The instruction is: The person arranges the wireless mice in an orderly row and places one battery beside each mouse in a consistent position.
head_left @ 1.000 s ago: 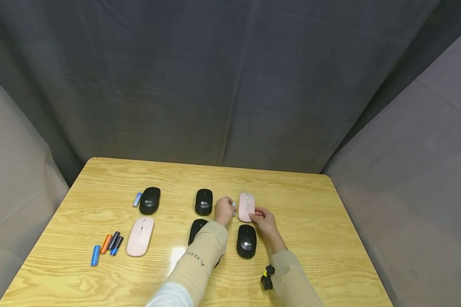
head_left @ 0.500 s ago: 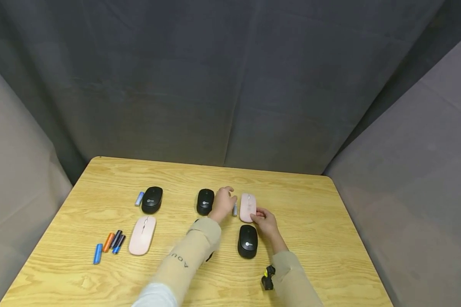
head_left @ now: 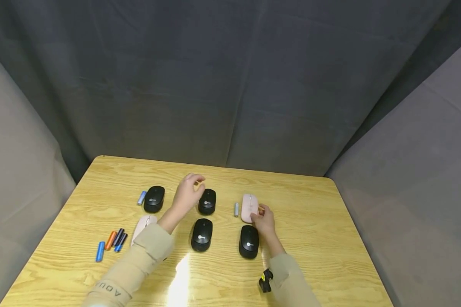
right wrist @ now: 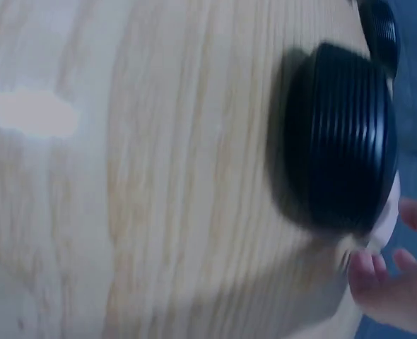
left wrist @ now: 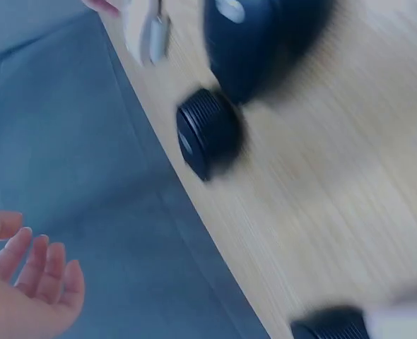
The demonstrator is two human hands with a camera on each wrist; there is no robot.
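Lying well to the left of the near centre mouse [head_left: 201,234], a rounded black plastic computer mouse with a small pale logo, was a bright blue cylindrical battery [head_left: 100,251] on the yellow wood-grained tabletop [head_left: 311,230]. Next, likewise left of the near centre mouse, came an orange cylindrical battery [head_left: 110,240] and two dark cylindrical batteries [head_left: 118,237] close together. A pale blue cylindrical battery [head_left: 141,198] lay left of and beyond the near centre mouse. Left of that landmark, the beige left sleeve [head_left: 150,247] partly covered a slim pale pink mouse [head_left: 144,223]; farther off stood a rounded black outer mouse [head_left: 154,199].

The left hand [head_left: 188,194] hovered beyond and left of the near centre mouse, fingers bent, with thumb and index tips apart. A rounded black far centre mouse [head_left: 207,201] stood directly beyond the near centre mouse.

Right of and beyond the near centre mouse lay a grey-blue cylindrical battery [head_left: 236,209], then a second slim pink mouse [head_left: 248,207]. A rounded black right mouse [head_left: 249,241] sat to the near centre mouse's right. The right hand [head_left: 265,219], farther right, touched the second slim pink mouse's near right corner with its thumb, other fingers bent beside that edge; whether they clamped it could not be told.
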